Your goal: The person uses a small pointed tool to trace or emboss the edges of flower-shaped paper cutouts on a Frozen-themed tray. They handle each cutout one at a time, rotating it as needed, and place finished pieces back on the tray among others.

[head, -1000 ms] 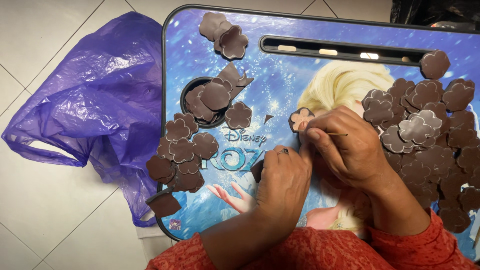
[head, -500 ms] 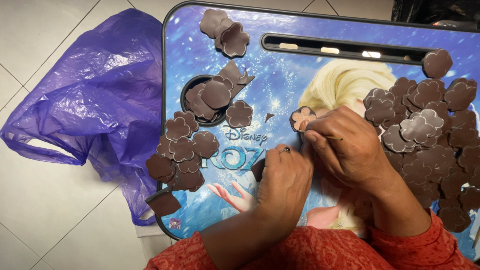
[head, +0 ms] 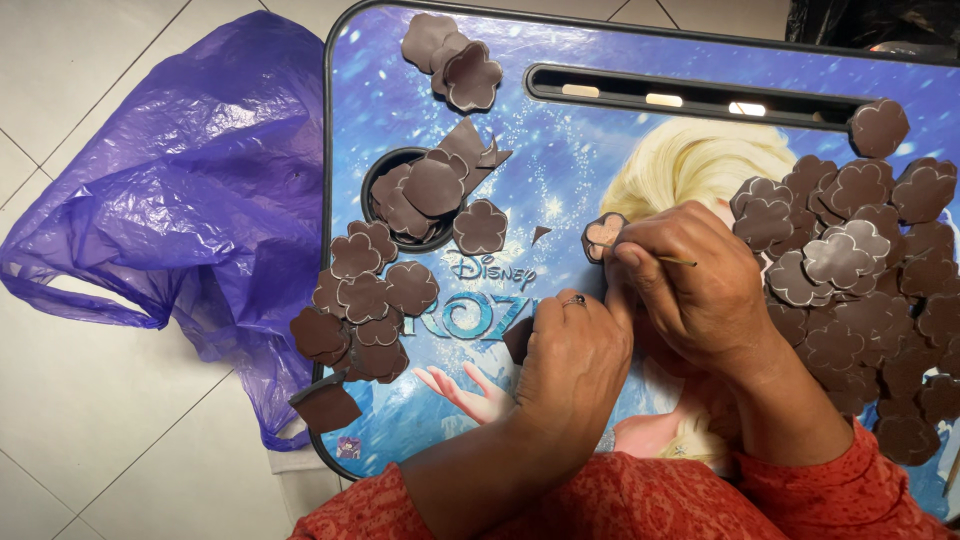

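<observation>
A blue printed lap table (head: pixel 560 180) lies under both hands. My right hand (head: pixel 690 280) grips a thin stick (head: pixel 665 260) and rests over a brown flower-shaped cutout (head: pixel 602 235) at its fingertips. My left hand (head: pixel 575 355), with a ring on one finger, presses down beside it, and a dark brown scrap (head: pixel 518 340) pokes out under its fingers. Whether the left hand pinches that scrap is hidden. Several brown flower cutouts (head: pixel 365 300) are heaped to the left, and a bigger heap of cutouts (head: pixel 860 270) lies to the right.
A crumpled purple plastic bag (head: pixel 190 210) lies on the white tiled floor left of the table. More brown pieces fill the table's round cup recess (head: pixel 425 195) and sit at the top edge (head: pixel 455 60). A long slot (head: pixel 690 100) runs along the far side.
My right hand has shifted slightly with the stick over the flower cutout. The left hand stays pressed down in the same spot.
</observation>
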